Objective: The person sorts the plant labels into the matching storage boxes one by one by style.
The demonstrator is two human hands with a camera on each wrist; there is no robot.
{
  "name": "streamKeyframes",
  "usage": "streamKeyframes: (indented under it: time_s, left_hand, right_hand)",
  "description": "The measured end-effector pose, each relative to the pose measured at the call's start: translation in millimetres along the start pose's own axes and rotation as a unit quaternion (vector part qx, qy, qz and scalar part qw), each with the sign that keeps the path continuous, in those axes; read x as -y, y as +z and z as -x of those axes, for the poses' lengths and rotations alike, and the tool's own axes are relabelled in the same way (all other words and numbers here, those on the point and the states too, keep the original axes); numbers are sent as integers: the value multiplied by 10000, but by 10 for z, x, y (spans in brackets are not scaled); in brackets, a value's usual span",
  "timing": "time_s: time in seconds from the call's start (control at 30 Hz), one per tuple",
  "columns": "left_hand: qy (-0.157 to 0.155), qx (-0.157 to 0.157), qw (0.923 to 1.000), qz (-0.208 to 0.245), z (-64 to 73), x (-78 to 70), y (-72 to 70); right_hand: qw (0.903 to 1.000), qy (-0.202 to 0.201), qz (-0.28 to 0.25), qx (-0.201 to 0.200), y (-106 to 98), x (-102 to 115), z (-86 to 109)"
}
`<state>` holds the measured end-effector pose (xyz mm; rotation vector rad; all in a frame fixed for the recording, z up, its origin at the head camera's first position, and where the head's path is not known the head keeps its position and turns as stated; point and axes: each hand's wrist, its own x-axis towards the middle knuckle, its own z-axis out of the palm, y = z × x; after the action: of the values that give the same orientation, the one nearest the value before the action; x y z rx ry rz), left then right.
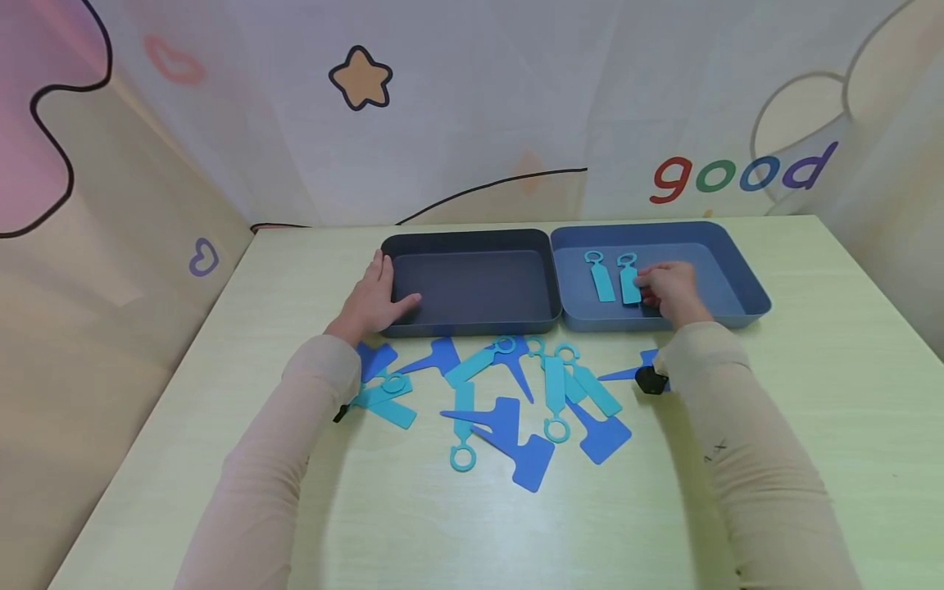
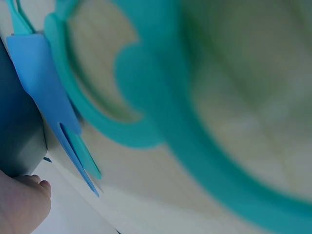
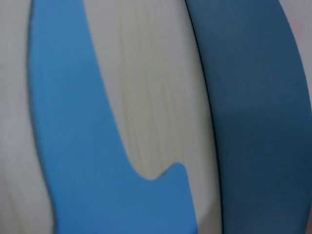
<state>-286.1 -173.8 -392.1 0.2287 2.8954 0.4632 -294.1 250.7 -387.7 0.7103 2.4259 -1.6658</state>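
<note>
My right hand (image 1: pixel 673 287) is over the blue tray (image 1: pixel 708 233) and pinches a teal ring-topped plant tag (image 1: pixel 629 283) by its right edge. A second teal tag (image 1: pixel 603 283) lies to its left, flat on the tray's bottom. My left hand (image 1: pixel 372 299) rests on the left end of the dark tray (image 1: pixel 472 328), fingers straight along the side and thumb across the front corner. The left wrist view shows part of that hand (image 2: pixel 22 202) at the lower left. In the right wrist view the hand is out of sight.
In front of the trays lie several teal ring tags (image 1: pixel 555 381) and several blue T-shaped tags (image 1: pixel 606 438), many overlapping. One blue tag (image 1: pixel 619 374) is partly hidden under my right wrist. A printed cloth (image 1: pixel 457 106) hangs behind the table.
</note>
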Motion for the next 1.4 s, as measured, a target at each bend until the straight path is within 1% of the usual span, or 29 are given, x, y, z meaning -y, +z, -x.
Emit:
streamKeyframes:
  time_s: [0.17, 0.33, 0.5, 0.63, 0.93, 1.07, 1.13, 1.23, 1.3, 1.37, 1.4]
  left_hand:
    - [-19, 7, 10000, 11, -5, 0, 4]
    - [-16, 3, 10000, 13, -11, 3, 9]
    - [-10, 0, 10000, 21, -19, 11, 13]
    - [5, -6, 10000, -18, -28, 25, 19]
    - [-5, 2, 10000, -1, -34, 27, 25]
    - [50, -9, 10000, 29, -54, 27, 34]
    - [63, -10, 10000, 61, -60, 29, 38]
    - [41, -10, 9999, 100, -55, 30, 36]
    - [19, -11, 9999, 107, -46, 30, 30]
    - [13, -11, 9999, 106, -40, 30, 26]
    - [14, -10, 9999, 102, -38, 31, 24]
  right_hand:
    - [9996, -82, 246, -143, 26, -3, 16]
    - [9975, -158, 636, -269, 37, 11, 8]
    - [9946, -219, 969, -299, 46, 36, 21]
    - [9941, -239, 1027, -273, 46, 43, 40]
    - [9951, -241, 918, -285, 39, 50, 82]
    - [9929, -332, 1112, -279, 17, 52, 97]
    - [9905, -452, 1277, -250, 3, 54, 101]
    - [9832, -787, 1622, -276, -8, 70, 124]
    - [9750, -1120, 1892, -330, -4, 96, 169]
    - [9647, -1515, 2118, -394, 13, 128, 241]
    - [9601, -1727, 2167, -378, 26, 143, 287]
